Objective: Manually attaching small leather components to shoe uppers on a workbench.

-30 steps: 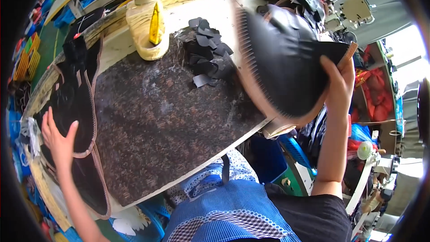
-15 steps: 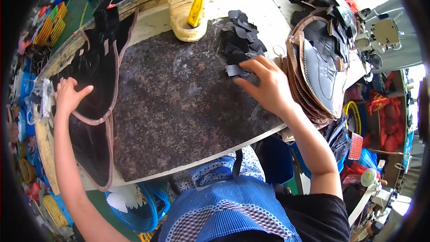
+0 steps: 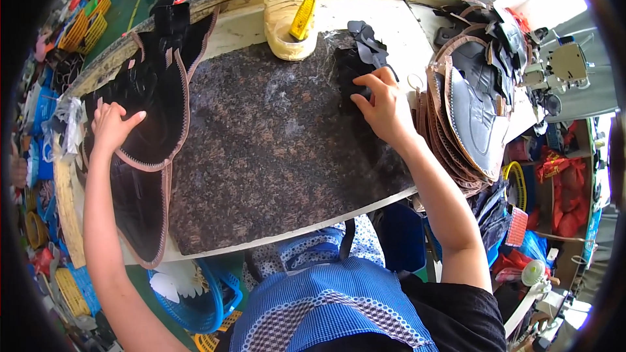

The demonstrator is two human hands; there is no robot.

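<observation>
- The small black pieces (image 3: 369,42) lie in a loose pile at the far right of the dark mottled board (image 3: 261,156), probably heaped there so that I can pick singly within easy reach.
- My right hand (image 3: 389,105) is at the near edge of that pile, knuckles up, fingers bent, thumb and forefinger close together; whether a piece is pinched between them I cannot tell.
- My right forearm slants in from the near right, elbow bent outward.
- On the left, the black leather upper (image 3: 160,124) with its toothed pinkish edge lies flat, overlapping another upper (image 3: 138,205) nearer me, seemingly layered to save room.
- My left hand (image 3: 112,127) rests over its left side, loosely open, thumb spread to the right and fingers curled, perhaps to steady it; that arm reaches nearly straight.
- At the right, more uppers (image 3: 476,117) are stacked, likely to leave the board free.
- At the far side, a cut-open bottle (image 3: 277,16) holds a yellow cutter (image 3: 304,13), apparently kept upright for grabbing.
</observation>
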